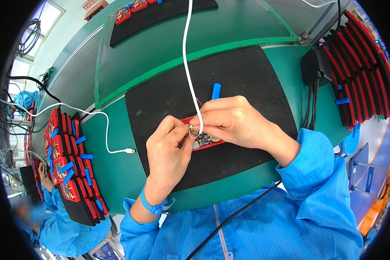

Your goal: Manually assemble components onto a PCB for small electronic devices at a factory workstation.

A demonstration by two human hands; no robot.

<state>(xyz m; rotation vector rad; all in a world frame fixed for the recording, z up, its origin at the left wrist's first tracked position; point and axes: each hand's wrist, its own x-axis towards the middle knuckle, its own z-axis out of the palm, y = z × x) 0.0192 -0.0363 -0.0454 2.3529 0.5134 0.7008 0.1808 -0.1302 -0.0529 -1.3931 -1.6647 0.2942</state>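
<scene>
My left hand (169, 143) and my right hand (238, 121) meet over a red-framed circuit board (207, 141), fingertips pinched close together. Between them shows a thin pale wire (192, 135), curled in a small loop at my left fingertips. A white cable (186, 56) comes down from above and runs across my right fingertips; its lower end is hard to make out there. What my right fingers pinch is hidden. Just beyond my right hand lies a blue cylindrical battery (216, 91). The board rests on a black mat (160, 102), partly covered by both hands.
A white cable plug (129, 151) lies on the green table (110, 169), left of the mat. Stacked red-framed boards with blue batteries (69, 167) stand further left, near a co-worker (69, 229). At right are a black box (315, 66) and racked red frames (355, 73).
</scene>
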